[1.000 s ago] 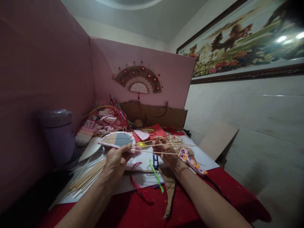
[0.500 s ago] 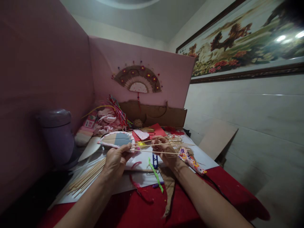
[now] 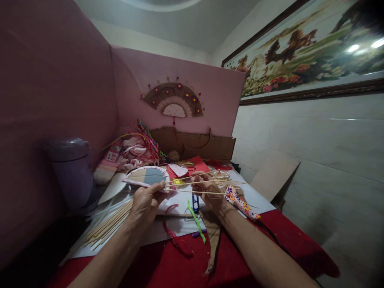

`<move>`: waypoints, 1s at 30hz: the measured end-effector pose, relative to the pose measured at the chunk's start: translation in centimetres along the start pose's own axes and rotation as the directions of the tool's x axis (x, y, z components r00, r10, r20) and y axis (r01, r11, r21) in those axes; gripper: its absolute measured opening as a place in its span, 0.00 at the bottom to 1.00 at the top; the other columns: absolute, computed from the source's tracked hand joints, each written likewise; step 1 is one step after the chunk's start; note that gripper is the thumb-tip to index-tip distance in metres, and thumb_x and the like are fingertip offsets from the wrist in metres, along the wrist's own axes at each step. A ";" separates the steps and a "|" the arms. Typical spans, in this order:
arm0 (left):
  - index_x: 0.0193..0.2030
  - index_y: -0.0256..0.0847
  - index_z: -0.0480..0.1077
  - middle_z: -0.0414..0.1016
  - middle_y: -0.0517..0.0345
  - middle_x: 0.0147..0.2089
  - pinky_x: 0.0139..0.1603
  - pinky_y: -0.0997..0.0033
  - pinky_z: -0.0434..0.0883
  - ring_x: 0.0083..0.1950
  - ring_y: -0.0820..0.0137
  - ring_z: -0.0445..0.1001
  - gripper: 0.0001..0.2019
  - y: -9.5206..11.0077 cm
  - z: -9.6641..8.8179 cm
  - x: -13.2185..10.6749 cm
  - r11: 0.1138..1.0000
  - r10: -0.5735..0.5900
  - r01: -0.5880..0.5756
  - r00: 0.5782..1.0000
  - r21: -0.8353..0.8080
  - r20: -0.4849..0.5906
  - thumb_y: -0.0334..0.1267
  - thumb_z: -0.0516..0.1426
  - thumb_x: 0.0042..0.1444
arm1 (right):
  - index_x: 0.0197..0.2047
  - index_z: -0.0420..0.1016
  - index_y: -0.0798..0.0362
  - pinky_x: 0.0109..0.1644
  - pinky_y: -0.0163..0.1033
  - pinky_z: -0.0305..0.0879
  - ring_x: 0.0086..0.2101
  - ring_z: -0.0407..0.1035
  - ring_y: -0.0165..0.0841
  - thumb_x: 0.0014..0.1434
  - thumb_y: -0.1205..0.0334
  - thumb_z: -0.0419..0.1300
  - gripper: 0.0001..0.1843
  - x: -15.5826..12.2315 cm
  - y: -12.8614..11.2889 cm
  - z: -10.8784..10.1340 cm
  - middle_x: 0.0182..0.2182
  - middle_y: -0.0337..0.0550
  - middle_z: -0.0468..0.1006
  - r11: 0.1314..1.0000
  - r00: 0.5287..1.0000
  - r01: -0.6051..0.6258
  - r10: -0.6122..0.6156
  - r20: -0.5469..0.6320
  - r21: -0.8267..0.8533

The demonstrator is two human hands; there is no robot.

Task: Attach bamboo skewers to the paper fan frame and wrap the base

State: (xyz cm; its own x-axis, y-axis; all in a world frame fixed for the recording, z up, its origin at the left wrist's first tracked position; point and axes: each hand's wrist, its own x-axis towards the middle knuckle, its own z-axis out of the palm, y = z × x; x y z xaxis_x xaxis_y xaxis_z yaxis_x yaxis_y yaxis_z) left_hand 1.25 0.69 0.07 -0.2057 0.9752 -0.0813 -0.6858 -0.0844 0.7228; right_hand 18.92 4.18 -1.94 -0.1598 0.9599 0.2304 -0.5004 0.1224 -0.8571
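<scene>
My left hand point(image 3: 149, 200) pinches the near right end of a half-round cardboard piece point(image 3: 139, 175) with a white patterned edging. Thin bamboo sticks point(image 3: 183, 185) fan out to the right from this end. My right hand point(image 3: 207, 187) has its fingers closed around the sticks farther along; its fingertips are partly hidden. Below the hands lie a blue clip-like object point(image 3: 195, 203) and a bright green fuzzy strip point(image 3: 196, 222). A torn brown cardboard strip point(image 3: 213, 236) lies under my right wrist.
A bundle of bamboo sticks point(image 3: 109, 224) lies left of my left forearm. Beyond my right wrist is a flower-patterned glue gun-like object point(image 3: 240, 202). A lidded bin point(image 3: 70, 172) stands at left. A decorated fan point(image 3: 175, 100) hangs on the pink backboard, above a cardboard strip point(image 3: 195, 146).
</scene>
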 end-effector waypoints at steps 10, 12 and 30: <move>0.19 0.29 0.69 0.74 0.52 0.21 0.29 0.67 0.78 0.24 0.70 0.74 0.07 0.1 0.2 -0.3 1.000 0.025 -0.025 1.000 0.015 0.006 0.18 0.58 0.43 | 0.30 0.73 0.51 0.22 0.29 0.48 0.22 0.60 0.23 0.39 0.64 0.69 0.13 0.1 0.2 0.0 0.24 0.33 0.70 1.000 1.000 0.001 -0.001 -0.005 -0.001; 0.19 0.30 0.69 0.74 0.52 0.21 0.29 0.67 0.78 0.24 0.70 0.74 0.07 0.1 0.2 -0.3 0.999 0.032 -0.033 0.999 0.015 0.021 0.19 0.59 0.42 | 0.30 0.73 0.51 0.21 0.29 0.48 0.21 0.59 0.23 0.39 0.65 0.69 0.12 0.2 0.3 -0.2 0.23 0.33 0.70 1.000 1.000 0.012 -0.012 0.013 0.007; 0.20 0.28 0.71 0.74 0.53 0.21 0.26 0.68 0.77 0.23 0.70 0.73 0.05 0.0 0.0 0.0 0.999 0.044 -0.044 0.999 0.020 0.023 0.19 0.60 0.41 | 0.30 0.75 0.53 0.21 0.29 0.50 0.20 0.58 0.21 0.41 0.60 0.70 0.12 0.1 0.2 0.0 0.22 0.32 0.69 1.000 1.000 0.018 -0.018 0.005 0.013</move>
State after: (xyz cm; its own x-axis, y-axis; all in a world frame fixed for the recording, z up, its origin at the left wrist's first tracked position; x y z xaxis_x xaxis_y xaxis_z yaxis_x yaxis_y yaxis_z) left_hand 1.27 0.67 0.07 -0.2196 0.9750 -0.0338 -0.6618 -0.1234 0.7394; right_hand 18.73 4.34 -2.09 -0.1547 0.9564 0.2478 -0.5138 0.1363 -0.8470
